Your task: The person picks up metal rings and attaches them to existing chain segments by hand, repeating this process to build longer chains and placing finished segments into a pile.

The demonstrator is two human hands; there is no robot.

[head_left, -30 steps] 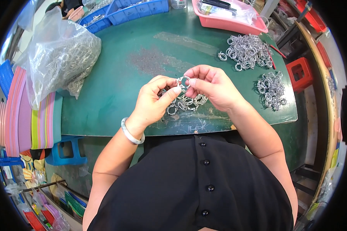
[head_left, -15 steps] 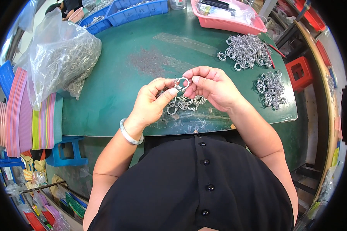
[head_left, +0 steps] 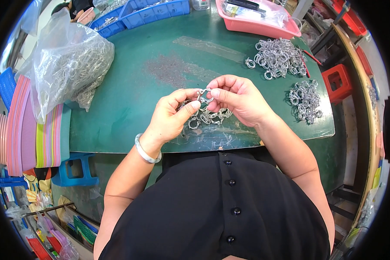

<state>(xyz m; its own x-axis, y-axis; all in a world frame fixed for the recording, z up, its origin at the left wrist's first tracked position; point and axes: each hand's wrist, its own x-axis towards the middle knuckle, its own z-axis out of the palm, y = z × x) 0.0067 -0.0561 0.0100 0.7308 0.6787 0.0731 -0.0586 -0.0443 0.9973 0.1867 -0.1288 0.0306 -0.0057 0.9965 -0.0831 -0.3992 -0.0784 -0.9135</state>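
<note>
Between the fingertips of both hands is a small silver metal ring clamp (head_left: 206,100), held just above the green table (head_left: 130,82). My left hand (head_left: 174,112) pinches its left side with thumb and forefinger. On the opposite side, my right hand (head_left: 237,100) grips it between thumb and curled fingers. Under the hands lies a small pile of similar ring clamps (head_left: 203,119), partly hidden by the fingers. Fine details of the held piece are too small to make out.
A large heap of ring clamps (head_left: 279,58) and a smaller one (head_left: 305,102) lie to the right, beside red-handled pliers (head_left: 312,56). A clear bag of rings (head_left: 73,65) sits at left. Blue bins (head_left: 154,15) and a pink basket (head_left: 260,27) stand at the far edge.
The ring clamp has turned between the fingers, so its round opening now shows narrower. My right fingertips have shifted slightly along it; the arms stay nearly where they were.
</note>
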